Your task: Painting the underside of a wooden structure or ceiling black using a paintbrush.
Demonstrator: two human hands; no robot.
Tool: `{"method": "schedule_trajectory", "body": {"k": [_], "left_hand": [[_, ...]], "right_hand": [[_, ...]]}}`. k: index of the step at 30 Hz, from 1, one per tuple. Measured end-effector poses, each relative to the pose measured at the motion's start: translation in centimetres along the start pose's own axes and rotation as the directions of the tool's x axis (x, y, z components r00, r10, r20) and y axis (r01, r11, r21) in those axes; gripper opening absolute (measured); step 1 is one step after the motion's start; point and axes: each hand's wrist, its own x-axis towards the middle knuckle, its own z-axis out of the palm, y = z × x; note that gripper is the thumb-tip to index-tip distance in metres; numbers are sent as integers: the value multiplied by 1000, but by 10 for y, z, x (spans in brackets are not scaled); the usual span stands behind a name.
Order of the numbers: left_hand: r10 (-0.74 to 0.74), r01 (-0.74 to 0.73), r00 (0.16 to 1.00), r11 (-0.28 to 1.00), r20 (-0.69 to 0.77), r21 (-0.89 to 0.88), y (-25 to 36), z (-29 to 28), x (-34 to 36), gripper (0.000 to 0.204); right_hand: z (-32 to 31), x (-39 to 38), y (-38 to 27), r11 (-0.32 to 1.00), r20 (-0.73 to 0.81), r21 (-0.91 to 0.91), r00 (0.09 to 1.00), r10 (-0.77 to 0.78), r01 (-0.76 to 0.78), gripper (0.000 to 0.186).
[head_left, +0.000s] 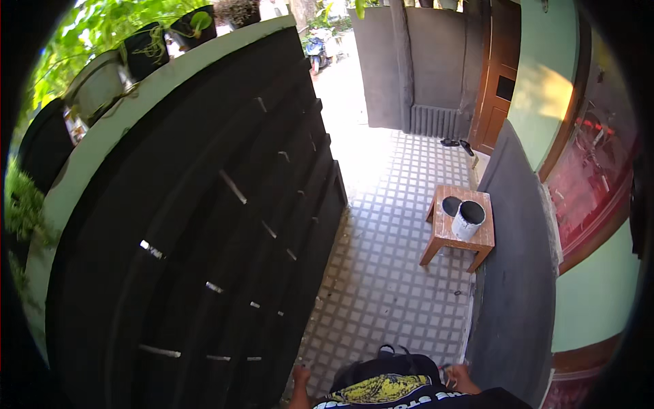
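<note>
My left hand [300, 374] hangs low beside my body, close to the foot of the black-painted wall [197, 204]. Its fingers are mostly hidden. On the other side, my right hand [461, 377] is curled at my hip, near the dark grey lower wall [516, 252]; a small thing shows at its fingertips, too little to name. Farther ahead, a white paint bucket [466, 228] with dark paint inside stands on a brown wooden stool [443, 235]. A round black lid or dish [451, 206] lies beside the bucket. Neither hand touches them.
Potted plants [144, 53] line the top of the black wall, which has several light, unpainted-looking marks. A tiled floor [381, 273] runs between the walls. Dark sandals [458, 144] lie near a brown door [496, 95]. A motorbike [317, 51] stands outside beyond the opening.
</note>
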Motion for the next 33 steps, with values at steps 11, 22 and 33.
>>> {"method": "schedule_trajectory", "body": {"k": [11, 22, 33], "left_hand": [[246, -251, 968, 959, -52, -130, 161, 25, 101, 30], [149, -147, 989, 987, 22, -70, 277, -53, 304, 16], [364, -345, 850, 931, 381, -119, 550, -87, 540, 33]], "right_hand": [[-34, -53, -422, 852, -124, 166, 868, -482, 497, 30], [45, 14, -198, 937, -290, -340, 957, -18, -85, 31], [143, 17, -455, 975, -260, -213, 965, -1, -56, 61]]}}
